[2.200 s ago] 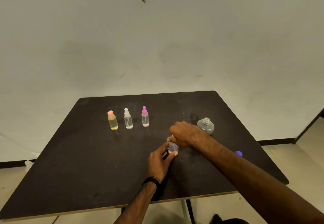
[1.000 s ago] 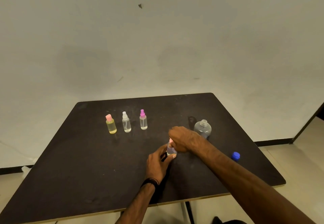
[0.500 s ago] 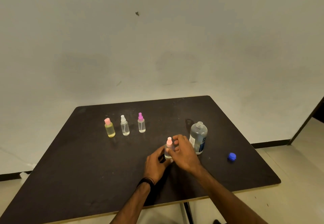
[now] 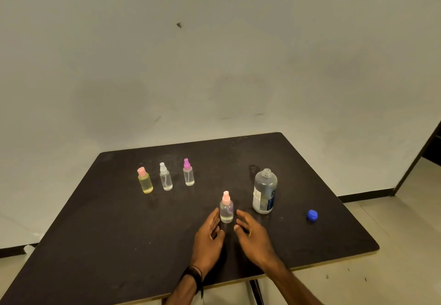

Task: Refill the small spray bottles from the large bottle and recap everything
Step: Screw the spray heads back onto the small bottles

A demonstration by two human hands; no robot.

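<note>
Our left hand [image 4: 207, 234] and right hand [image 4: 253, 233] have released the recapped small clear pink-topped spray bottle [image 4: 226, 208], both now loose and empty; next, we'd judge, the round blue screw cap [image 4: 312, 215] goes onto the open large clear plastic bottle [image 4: 265, 191].

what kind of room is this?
Likely a bare staged workspace, not a home or lab: plain scuffed wall, one dark table with small bottles, and pale floor with black skirting.

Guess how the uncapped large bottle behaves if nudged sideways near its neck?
The large bottle is tall on a narrow base, so it probably tips rather than slides. It looks mostly full, likely heavyish. With its blue cap off, tipping would likely spill.
</note>
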